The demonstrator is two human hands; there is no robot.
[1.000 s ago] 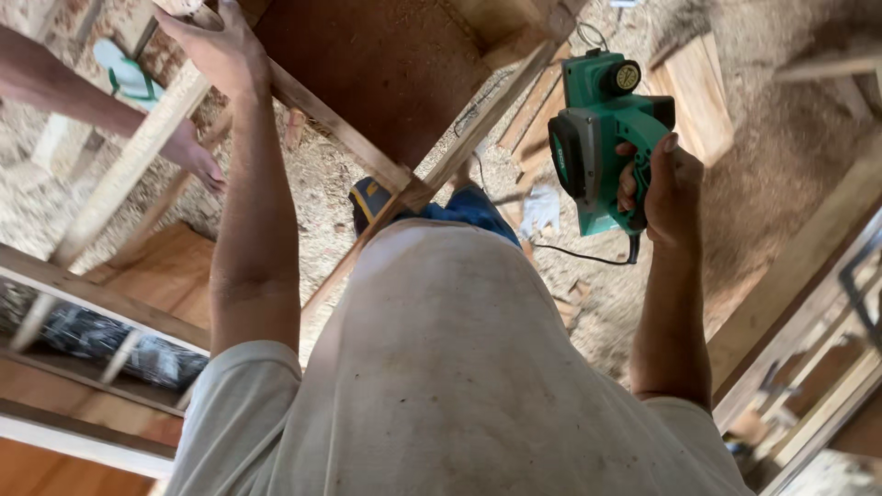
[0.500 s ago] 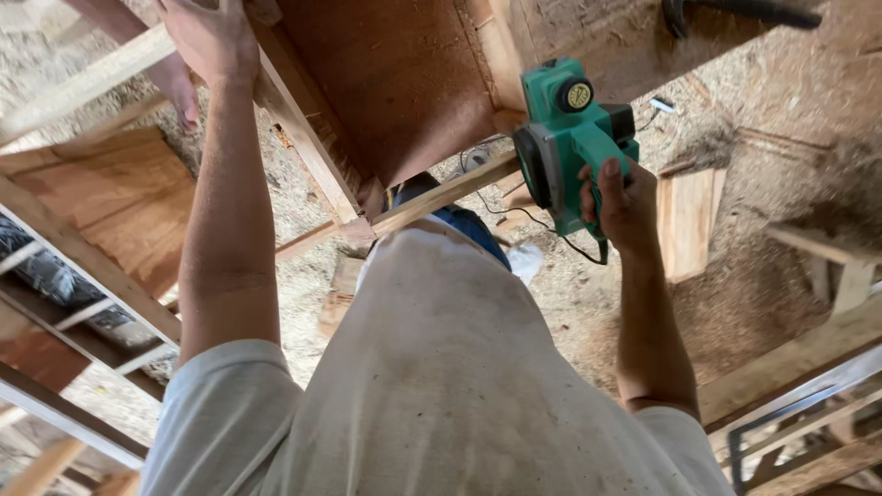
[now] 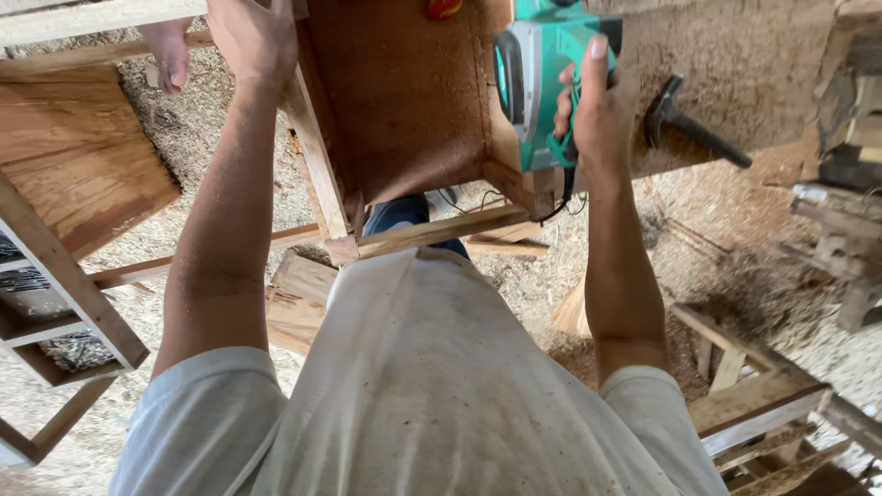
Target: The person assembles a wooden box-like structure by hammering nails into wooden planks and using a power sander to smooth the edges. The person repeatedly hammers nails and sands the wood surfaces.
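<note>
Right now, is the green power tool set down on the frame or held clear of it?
Cannot tell. The right hand grips the green power tool at the wooden frame's edge; any contact is hidden.

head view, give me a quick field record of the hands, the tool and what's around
left hand: left hand grips the rail of the wooden frame
right hand: right hand wrapped around the handle of the green power planer
planer position: at the right side of the frame, against its brown panel
other person: another hand at the top left, near a plank
nearby: hammer on the sawdust-covered bench; sawdust on the floor; wooden frames left and right
</note>
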